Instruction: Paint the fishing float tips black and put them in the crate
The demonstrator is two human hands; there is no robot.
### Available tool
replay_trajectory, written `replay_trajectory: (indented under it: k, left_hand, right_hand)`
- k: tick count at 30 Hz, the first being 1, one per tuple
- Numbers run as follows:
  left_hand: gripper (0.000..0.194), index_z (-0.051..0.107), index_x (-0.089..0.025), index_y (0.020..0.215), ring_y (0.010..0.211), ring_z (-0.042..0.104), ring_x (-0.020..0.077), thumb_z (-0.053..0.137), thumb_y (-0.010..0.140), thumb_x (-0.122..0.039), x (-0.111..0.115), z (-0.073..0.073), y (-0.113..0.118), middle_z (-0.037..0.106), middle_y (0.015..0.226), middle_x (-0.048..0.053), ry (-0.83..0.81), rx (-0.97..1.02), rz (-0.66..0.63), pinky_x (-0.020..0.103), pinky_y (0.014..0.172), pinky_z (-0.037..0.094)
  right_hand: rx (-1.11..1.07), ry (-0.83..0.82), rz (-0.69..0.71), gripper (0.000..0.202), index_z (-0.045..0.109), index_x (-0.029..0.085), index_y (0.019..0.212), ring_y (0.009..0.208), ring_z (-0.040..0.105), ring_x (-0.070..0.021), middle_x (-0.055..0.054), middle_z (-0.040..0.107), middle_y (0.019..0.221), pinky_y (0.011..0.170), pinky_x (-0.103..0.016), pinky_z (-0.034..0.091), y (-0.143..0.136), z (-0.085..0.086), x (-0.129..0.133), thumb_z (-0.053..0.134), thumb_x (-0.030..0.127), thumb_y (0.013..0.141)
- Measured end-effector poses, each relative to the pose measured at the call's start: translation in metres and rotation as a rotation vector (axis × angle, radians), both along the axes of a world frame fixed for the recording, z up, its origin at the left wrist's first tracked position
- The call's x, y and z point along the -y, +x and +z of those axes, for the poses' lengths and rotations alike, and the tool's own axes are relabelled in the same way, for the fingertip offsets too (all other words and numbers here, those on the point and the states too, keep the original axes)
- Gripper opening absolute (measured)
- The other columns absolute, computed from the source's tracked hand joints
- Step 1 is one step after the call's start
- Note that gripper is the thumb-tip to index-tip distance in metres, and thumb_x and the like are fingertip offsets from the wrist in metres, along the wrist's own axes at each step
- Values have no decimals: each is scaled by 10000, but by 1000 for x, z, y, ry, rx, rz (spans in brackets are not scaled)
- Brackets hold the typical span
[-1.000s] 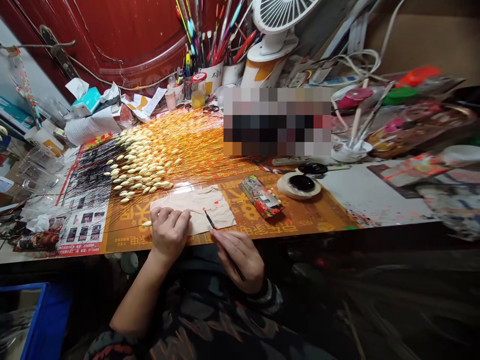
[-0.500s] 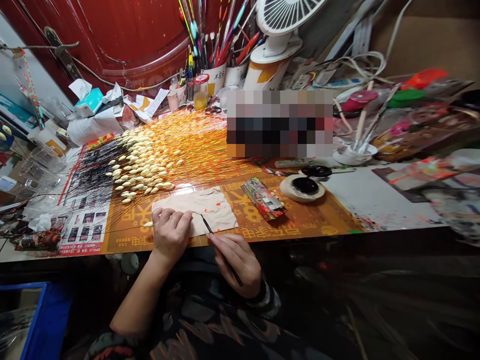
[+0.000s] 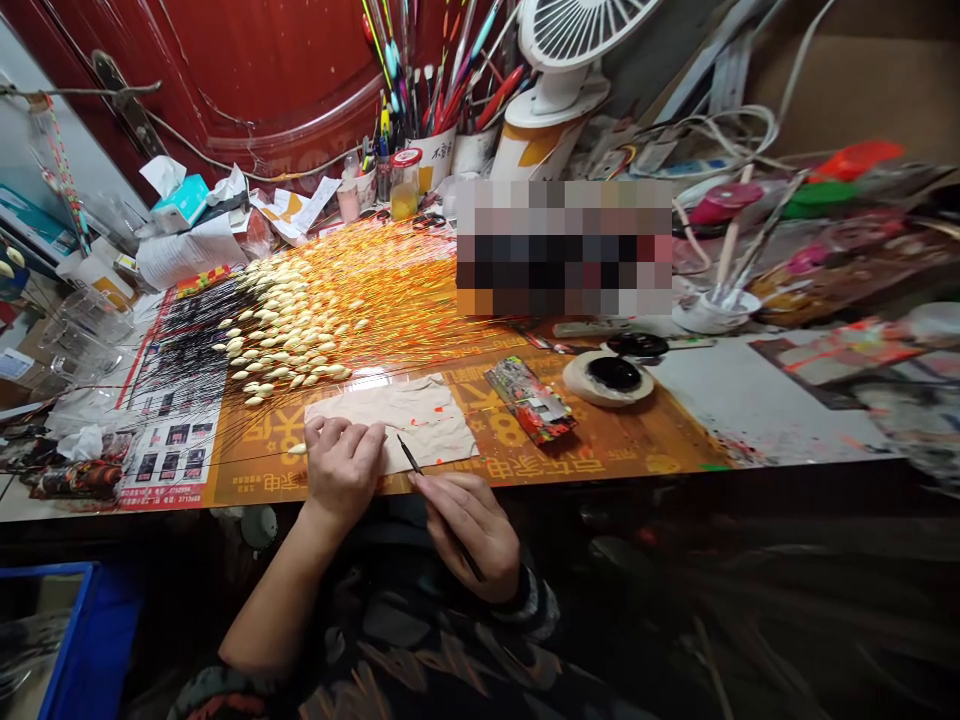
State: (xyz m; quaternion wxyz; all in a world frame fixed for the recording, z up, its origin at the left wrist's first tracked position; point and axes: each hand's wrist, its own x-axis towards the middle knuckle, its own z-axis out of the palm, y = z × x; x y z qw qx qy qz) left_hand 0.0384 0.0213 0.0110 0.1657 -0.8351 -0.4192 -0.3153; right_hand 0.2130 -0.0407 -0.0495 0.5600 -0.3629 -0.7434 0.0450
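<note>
My left hand (image 3: 343, 465) is closed on a fishing float, whose pale oval body (image 3: 297, 449) pokes out on its left side. Most of the float is hidden under my fingers. In my right hand (image 3: 476, 530), closed in a pinch, is a thin dark paintbrush (image 3: 409, 455); its tip points up and left, close to the left fingertips. Both hands are above a wrinkled beige cloth (image 3: 427, 405) with orange paint marks. Behind them lies a dense bundle of similar floats (image 3: 292, 335), with pale bodies and bright orange-yellow stems.
Right of the cloth lies a paint-smeared block (image 3: 529, 395). Beyond it stands a round pot of black paint (image 3: 609, 378). A white fan (image 3: 581, 35) and jars of brushes (image 3: 431, 155) line the back. The table's front edge runs just under my hands.
My right hand and the paintbrush have shifted slightly left, bringing the brush tip a little nearer my left fingertips. My left hand stays almost where it was.
</note>
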Motion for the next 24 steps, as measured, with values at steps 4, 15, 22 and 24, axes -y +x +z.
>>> replay_trajectory:
  k: [4, 15, 22, 24]
  left_hand:
    - [150, 657, -187, 1059, 813, 578, 187, 578, 932, -194, 0, -1, 0, 719, 815, 23, -1, 3, 5, 394, 866, 339]
    - [152, 658, -186, 1060, 820, 574, 189, 584, 927, -195, 1, -1, 0, 718, 820, 25, -17, -2, 5, 398, 870, 338]
    - [143, 676, -201, 1041, 853, 576, 198, 596, 923, -213, 3, 1, -4, 723, 832, 26, 20, -3, 50, 410, 878, 330]
    - [143, 680, -209, 1039, 874, 576, 204, 603, 919, -223, 5, 1, -9, 725, 842, 27, 23, -1, 73, 418, 895, 327]
  right_hand:
    - [2, -9, 2, 600, 444, 201, 1460, 1006, 622, -248, -112, 685, 1145, 809, -402, 559, -3, -1, 0, 548, 29, 894]
    - [40, -20, -22, 602, 432, 194, 1467, 1013, 626, -242, -111, 685, 1155, 817, -392, 554, -5, 3, -1, 549, 29, 899]
    - [-5, 5, -10, 618, 445, 206, 1458, 958, 632, -241, -105, 702, 1106, 775, -400, 558, -5, 1, 0, 567, 18, 882]
    - [-10, 7, 6, 626, 447, 213, 1457, 953, 629, -240, -100, 704, 1097, 770, -400, 559, -6, 1, 1, 573, 16, 876]
